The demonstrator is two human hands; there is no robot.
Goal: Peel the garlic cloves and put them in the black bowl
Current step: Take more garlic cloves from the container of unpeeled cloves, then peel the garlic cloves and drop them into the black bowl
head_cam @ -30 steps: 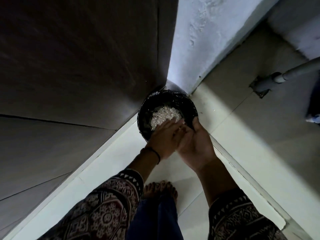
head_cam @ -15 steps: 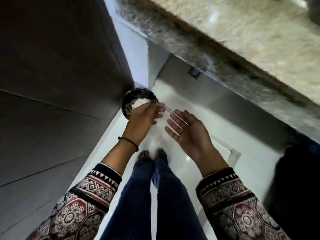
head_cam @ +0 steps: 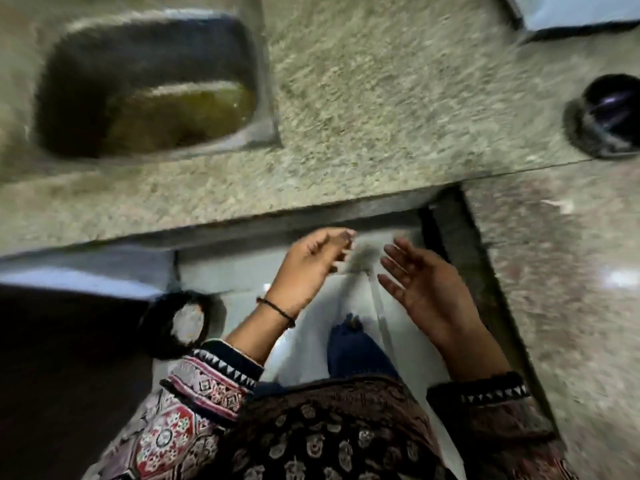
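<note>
- granite, pale and speckled, made up the one counter (head_cam: pixel 381 98) we saw, with one sink (head_cam: pixel 266 109) sunk into its left part.
- we counted two hands, one black bowl, one round bin, one thin black wristband and two patterned sleeves.
- the black bowl (head_cam: pixel 607 116) stood on the counter at the far right edge of the view, well apart from both hands. glare and blur kept us from telling what lay in it.
- the sink held murky brownish water (head_cam: pixel 180 116) at its bottom.
- the round bin (head_cam: pixel 160 325), lined in black, sat on the floor at lower left, near the left sleeve (head_cam: pixel 207 386). inside it were pale scraps (head_cam: pixel 188 323), too blurred for us to name.
- the left hand (head_cam: pixel 311 265) hung over the floor just below the counter edge, with its fingers loosely bent and its thumb toward the counter, gripping nothing. the wristband (head_cam: pixel 277 310) circled its wrist.
- the right hand (head_cam: pixel 422 289) was held near it but apart, palm turned toward the left hand. its fingers were straight and spread wide, holding nothing.
- the right sleeve (head_cam: pixel 485 400) showed at lower right, and a leg in blue trousers (head_cam: pixel 356 351) lay between the two forearms.
</note>
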